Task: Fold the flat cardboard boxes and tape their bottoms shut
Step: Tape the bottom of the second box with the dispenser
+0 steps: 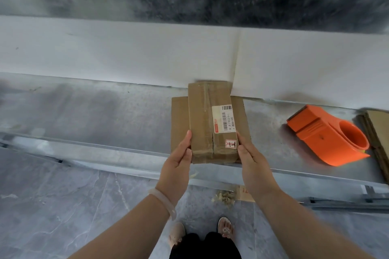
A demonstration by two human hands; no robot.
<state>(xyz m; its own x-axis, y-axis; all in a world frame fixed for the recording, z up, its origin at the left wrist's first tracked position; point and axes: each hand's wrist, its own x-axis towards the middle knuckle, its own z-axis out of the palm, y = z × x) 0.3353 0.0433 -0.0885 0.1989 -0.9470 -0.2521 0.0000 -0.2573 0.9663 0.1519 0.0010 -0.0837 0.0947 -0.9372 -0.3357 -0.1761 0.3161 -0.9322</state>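
We hold a brown box (210,122) at the centre of the frame, with both hands at its near end. Our left hand (179,162) grips the near left corner, thumb lying up along the box's left edge. Our right hand (250,160) grips the near right corner in the same way. The fingers of both hands are hidden under or behind the box.

Clear tape runs lengthwise down the box's top face, and a white label (223,119) with barcodes sits toward its right side. The box lies over a sheet of flat cardboard (179,124) that shows on both sides of it. We cannot tell whether the box rests on the sheet or is lifted just above it. Both are on the grey metal worktop (94,111), and the box's far end reaches the white wall panel (126,52).

At the right of the frame, well apart from the box, an orange tape dispenser (324,136) lies on the worktop. Just beyond it, at the right edge, is a stack of flat boxes (376,132). A pale bracelet (164,200) circles our left wrist.
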